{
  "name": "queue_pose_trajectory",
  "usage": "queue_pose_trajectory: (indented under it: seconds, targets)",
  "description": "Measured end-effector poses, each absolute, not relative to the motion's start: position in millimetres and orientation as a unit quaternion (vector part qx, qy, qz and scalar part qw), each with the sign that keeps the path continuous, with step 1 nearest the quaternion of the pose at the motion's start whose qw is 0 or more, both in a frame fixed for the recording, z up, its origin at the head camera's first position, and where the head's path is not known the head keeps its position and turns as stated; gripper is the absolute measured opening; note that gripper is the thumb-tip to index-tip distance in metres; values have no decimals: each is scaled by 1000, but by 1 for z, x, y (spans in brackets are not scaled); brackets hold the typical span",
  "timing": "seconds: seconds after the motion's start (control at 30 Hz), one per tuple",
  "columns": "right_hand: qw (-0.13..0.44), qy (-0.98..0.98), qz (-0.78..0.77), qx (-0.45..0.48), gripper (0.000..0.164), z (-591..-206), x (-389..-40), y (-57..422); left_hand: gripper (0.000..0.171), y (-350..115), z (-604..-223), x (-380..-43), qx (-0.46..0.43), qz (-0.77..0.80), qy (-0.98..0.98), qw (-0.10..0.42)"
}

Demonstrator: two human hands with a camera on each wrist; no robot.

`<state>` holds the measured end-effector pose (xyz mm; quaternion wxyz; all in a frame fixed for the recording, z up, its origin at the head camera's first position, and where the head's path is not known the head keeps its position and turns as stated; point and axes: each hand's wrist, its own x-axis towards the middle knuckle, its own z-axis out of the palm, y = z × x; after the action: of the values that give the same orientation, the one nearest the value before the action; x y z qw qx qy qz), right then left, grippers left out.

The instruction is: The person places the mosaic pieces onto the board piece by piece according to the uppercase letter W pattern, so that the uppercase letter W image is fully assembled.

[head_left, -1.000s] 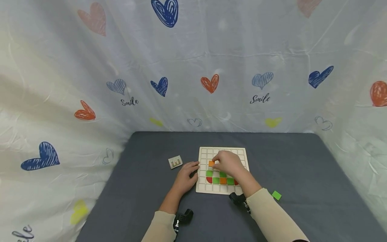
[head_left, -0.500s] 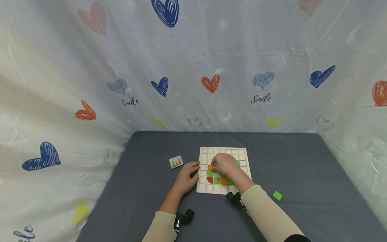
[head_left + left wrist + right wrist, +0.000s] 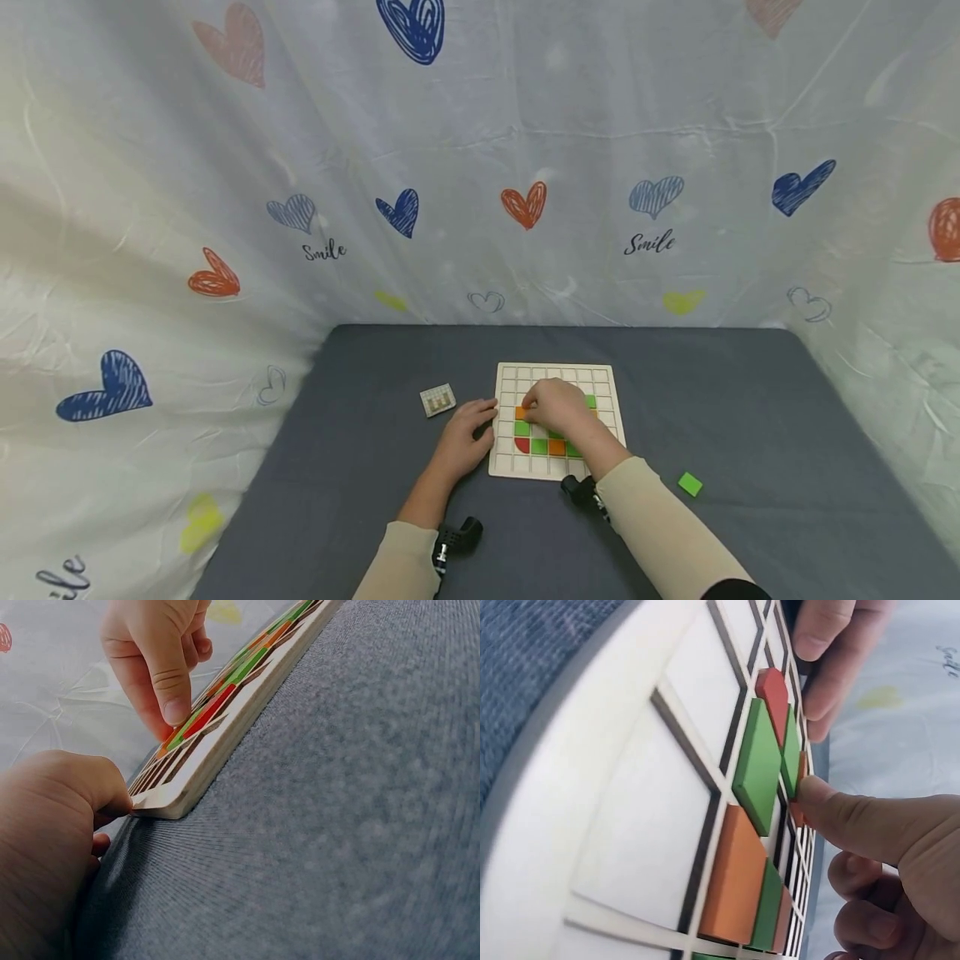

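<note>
A pale wooden grid board [image 3: 621, 429] lies on the dark cloth. At its left edge my left hand [image 3: 461, 437] rests, fingers touching the rim. Over the board, my right hand [image 3: 555, 406] pinches an orange square tile [image 3: 520, 412] in a left-hand cell; in the right wrist view, the thumb [image 3: 836, 810] lies against it and the index finger is largely hidden. Just below is a green tile [image 3: 522, 428], then a red rounded tile [image 3: 522, 446]. Farther right in that bottom row sits another orange tile [image 3: 557, 447]. My right hand and forearm cover some tiles.
One loose green tile [image 3: 690, 484] lies on the cloth to the right of the board. A small gridded block or card [image 3: 437, 400] is at the upper left. Behind the table [image 3: 397, 350] hangs a pale curtain [image 3: 585, 108] printed with hearts.
My right hand has come down slightly towards me with the orange tile, which now sits lower, just above the green one. The left hand stays at the board's edge.
</note>
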<state>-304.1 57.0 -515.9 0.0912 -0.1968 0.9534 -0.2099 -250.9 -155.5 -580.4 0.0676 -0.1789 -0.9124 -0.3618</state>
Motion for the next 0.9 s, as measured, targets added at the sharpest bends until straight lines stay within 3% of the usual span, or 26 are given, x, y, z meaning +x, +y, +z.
queue_pose_trajectory:
  seconds: [0.4, 0.9]
  targets:
    - [94, 954, -247, -143, 14, -522, -306, 58, 37, -155, -582, -252, -187, -366, -908, 81]
    - [92, 951, -254, -153, 20, -522, -303, 65, 37, -155, -583, -252, -188, -365, -908, 84]
